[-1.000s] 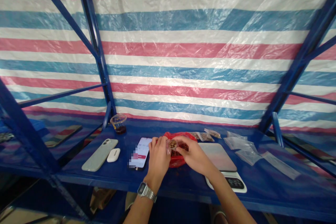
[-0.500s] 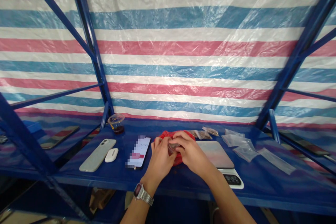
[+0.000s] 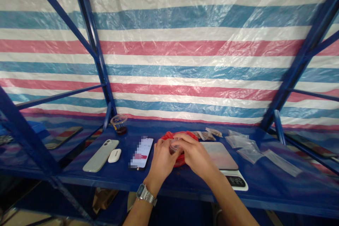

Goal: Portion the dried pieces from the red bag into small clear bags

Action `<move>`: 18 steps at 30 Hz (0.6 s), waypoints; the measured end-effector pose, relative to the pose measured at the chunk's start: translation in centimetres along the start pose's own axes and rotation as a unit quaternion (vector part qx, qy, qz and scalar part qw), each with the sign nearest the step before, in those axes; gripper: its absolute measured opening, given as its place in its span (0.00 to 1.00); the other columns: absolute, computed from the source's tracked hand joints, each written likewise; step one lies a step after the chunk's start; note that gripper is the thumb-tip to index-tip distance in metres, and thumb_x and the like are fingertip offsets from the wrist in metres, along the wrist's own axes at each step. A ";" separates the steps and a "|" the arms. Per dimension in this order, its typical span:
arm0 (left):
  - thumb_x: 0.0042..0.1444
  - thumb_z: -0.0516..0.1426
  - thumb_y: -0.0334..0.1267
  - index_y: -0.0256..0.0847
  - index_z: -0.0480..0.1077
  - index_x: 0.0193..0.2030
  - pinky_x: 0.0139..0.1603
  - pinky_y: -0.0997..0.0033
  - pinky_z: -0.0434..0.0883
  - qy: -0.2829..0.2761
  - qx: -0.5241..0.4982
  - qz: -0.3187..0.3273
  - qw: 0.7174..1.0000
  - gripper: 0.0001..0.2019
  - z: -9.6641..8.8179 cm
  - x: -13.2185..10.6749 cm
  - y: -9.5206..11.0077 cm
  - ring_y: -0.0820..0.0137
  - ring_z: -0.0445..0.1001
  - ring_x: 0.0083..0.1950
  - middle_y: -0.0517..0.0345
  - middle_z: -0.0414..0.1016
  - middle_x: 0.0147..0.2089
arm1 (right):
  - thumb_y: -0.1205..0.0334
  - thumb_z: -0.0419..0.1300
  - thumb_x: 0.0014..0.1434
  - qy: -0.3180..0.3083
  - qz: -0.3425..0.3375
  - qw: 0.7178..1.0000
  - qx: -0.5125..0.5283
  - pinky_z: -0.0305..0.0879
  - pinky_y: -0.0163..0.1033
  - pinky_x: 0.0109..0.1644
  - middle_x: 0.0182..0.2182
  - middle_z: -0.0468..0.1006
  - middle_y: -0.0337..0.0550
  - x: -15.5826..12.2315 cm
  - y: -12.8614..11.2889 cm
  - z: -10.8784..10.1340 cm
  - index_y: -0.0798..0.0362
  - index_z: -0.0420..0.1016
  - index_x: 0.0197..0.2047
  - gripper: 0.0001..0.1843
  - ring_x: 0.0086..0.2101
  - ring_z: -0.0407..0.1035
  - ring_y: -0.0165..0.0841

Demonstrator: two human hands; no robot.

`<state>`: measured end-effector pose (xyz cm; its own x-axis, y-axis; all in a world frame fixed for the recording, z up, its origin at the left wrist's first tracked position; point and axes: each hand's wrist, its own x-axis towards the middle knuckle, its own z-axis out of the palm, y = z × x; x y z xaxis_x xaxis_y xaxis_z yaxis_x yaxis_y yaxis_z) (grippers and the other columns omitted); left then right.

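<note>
My left hand (image 3: 160,160), with the wristwatch (image 3: 146,194) on its wrist, and my right hand (image 3: 194,157) are close together, fingers narrowed and holding a small clear plastic packet (image 3: 173,147) between them. It sits right at my fingertips, just in front of my palms, and my right hand curls over it from the right, so that hand covers more of it. It looks squat and roundish, so I can't make out a long axis. Below it, touching my hands, bunches a red plastic bag (image 3: 180,160). Just left of my left hand lies a phone (image 3: 141,152); just right of my right hand sits a kitchen scale (image 3: 219,156). Beyond that, small clear bags (image 3: 242,142) lie on the blue shelf (image 3: 185,187).
</note>
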<state>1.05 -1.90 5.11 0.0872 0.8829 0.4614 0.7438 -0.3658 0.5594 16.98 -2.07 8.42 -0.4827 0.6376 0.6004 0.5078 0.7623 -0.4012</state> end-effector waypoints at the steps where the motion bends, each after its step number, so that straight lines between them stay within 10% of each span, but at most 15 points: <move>1: 0.63 0.61 0.45 0.44 0.77 0.42 0.48 0.59 0.67 0.007 -0.008 -0.003 1.000 0.08 0.1 0.0 0.0 0.57 0.74 0.46 0.54 0.79 0.40 | 0.83 0.48 0.56 0.008 0.007 1.000 0.004 0.70 0.43 0.58 0.55 0.78 0.45 0.0 0.1 -0.1 0.47 0.79 0.50 0.30 0.54 0.74 0.37; 6: 0.64 0.59 0.48 0.44 0.76 0.43 0.50 0.60 0.69 0.059 -0.065 -0.039 0.995 0.11 -0.4 0.4 -0.3 0.58 0.76 0.47 0.53 0.81 0.41 | 0.75 0.50 0.64 0.094 0.075 0.993 0.009 0.68 0.43 0.62 0.56 0.76 0.47 0.0 2.0 -0.1 0.47 0.76 0.58 0.24 0.55 0.73 0.37; 10: 0.68 0.52 0.51 0.41 0.74 0.41 0.45 0.63 0.70 0.108 -0.082 -0.146 0.980 0.17 -1.6 0.4 0.0 0.58 0.79 0.44 0.49 0.81 0.40 | 0.77 0.54 0.58 0.007 0.174 0.982 -0.078 0.65 0.46 0.63 0.52 0.80 0.49 -0.2 4.2 0.9 0.51 0.80 0.52 0.24 0.54 0.73 0.41; 18: 0.63 0.56 0.47 0.41 0.74 0.33 0.39 0.64 0.68 -0.035 0.015 -0.225 0.974 0.14 -0.6 -2.1 -0.7 0.56 0.81 0.39 0.44 0.81 0.37 | 0.83 0.55 0.44 -0.082 0.196 0.976 -0.054 0.68 0.42 0.54 0.44 0.85 0.47 -0.1 4.8 2.5 0.53 0.82 0.45 0.28 0.47 0.77 0.39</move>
<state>-0.10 -3.66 4.15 -0.2078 0.9702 0.1249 0.7359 0.0709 0.6734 17.68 1.83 4.65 -0.3388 0.8942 0.2928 0.7445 0.4450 -0.4977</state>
